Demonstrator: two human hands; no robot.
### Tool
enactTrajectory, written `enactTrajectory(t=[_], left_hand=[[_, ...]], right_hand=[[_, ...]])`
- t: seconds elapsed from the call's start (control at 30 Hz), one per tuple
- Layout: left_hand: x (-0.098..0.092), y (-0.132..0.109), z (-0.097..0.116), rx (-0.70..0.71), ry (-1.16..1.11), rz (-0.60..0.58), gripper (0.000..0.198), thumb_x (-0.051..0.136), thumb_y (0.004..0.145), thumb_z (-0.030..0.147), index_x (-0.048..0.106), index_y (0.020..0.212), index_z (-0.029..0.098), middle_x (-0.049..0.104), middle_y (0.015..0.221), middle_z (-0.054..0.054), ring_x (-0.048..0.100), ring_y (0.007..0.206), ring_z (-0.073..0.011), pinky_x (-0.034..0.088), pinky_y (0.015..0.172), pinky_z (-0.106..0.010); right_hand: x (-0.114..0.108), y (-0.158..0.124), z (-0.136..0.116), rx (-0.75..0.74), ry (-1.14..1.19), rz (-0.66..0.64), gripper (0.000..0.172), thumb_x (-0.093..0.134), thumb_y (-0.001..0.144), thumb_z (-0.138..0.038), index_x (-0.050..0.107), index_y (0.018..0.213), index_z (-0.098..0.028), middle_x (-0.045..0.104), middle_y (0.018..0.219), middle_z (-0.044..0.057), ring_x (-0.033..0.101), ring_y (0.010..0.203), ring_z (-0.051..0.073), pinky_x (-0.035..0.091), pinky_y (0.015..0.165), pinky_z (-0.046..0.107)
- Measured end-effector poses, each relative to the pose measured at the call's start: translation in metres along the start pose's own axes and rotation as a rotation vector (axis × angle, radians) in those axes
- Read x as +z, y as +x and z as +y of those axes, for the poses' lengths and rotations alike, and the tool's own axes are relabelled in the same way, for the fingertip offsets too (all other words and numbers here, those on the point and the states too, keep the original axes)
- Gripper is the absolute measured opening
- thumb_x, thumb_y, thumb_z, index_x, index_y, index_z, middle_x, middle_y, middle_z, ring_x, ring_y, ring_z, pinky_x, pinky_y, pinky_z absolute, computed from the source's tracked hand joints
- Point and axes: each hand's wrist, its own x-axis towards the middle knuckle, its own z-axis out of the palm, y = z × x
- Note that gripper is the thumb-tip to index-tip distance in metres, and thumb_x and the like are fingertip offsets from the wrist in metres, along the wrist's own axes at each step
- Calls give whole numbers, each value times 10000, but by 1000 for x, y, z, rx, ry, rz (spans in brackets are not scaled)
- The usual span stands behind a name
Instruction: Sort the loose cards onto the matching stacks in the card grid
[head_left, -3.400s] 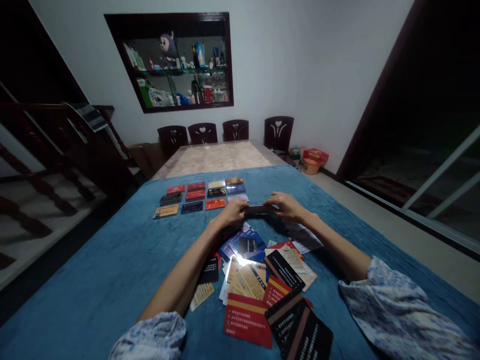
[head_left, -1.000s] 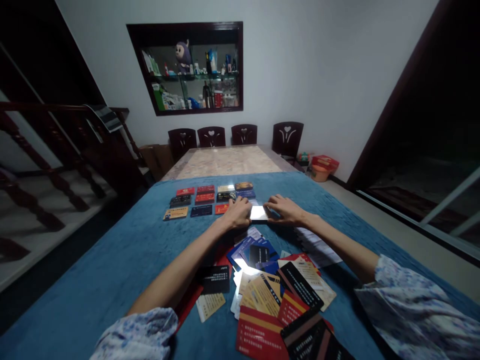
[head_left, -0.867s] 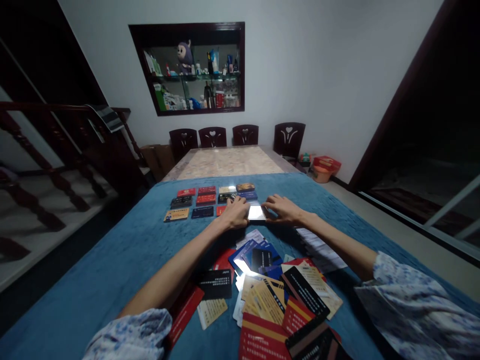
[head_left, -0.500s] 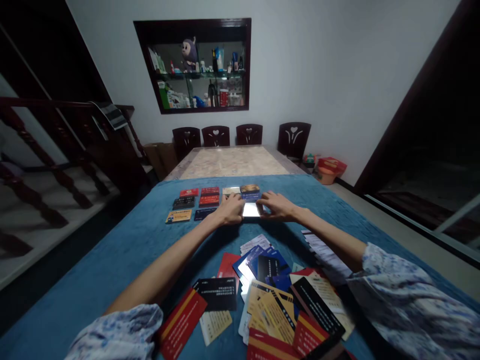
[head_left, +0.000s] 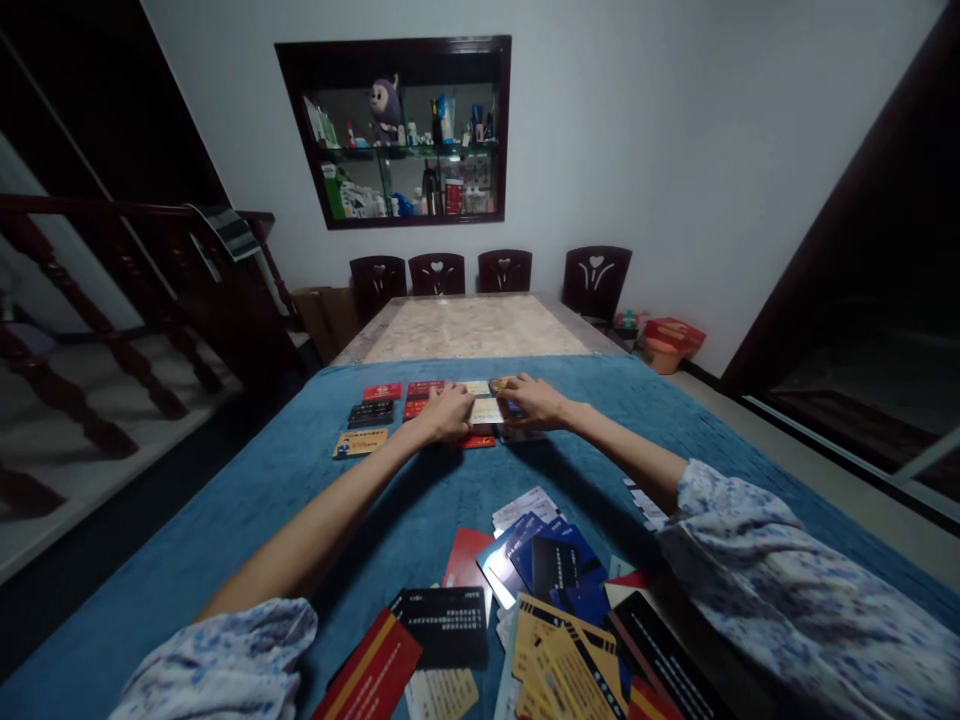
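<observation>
Both my hands reach across the blue cloth to the far rows of stacked cards. My left hand (head_left: 448,412) is closed at the left edge of a pale card (head_left: 487,411), fingers pinching it. At that card's right edge, my right hand (head_left: 536,402) closes with thumb and fingers. Just below the pale card a red card (head_left: 478,440) peeks out. Left of my hands lie a yellow card (head_left: 361,443), a black card stack (head_left: 371,413) and a red card stack (head_left: 382,391). My fingers partly cover the neighbouring stacks.
Nearer to me spreads a loose pile of cards, among them blue cards (head_left: 517,550), a black card (head_left: 442,625), yellow cards (head_left: 562,660) and a red card (head_left: 371,670). The blue cloth (head_left: 247,520) covers the near table. Several dark chairs (head_left: 506,272) stand beyond.
My hands have shifted left and slightly farther away with the card between them. It no longer shines white with glare, and a red card now shows below it.
</observation>
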Motion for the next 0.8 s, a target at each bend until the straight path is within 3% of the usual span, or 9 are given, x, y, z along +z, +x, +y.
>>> enactTrajectory(t=[0.4,0.8], left_hand=[[5,24,-32,-78,-30,8,153,585,802,185,624,950,184,566,1203,-136,427,1207,-346,378,985,-571],[16,55,-55,-128,-29,25,180,561,804,202,670,944,171,589,1200,-151,437,1215,-362,407,971,-587]], right_hand=[[-5,46,6,14,-3,-54,309,631,842,-377,658,1103,-214,575,1254,140,462,1166,324,447,830,372],[13,89,25,23,-15,-29,279,579,851,-349,686,1077,-226,610,1193,131,505,1129,317,443,793,350]])
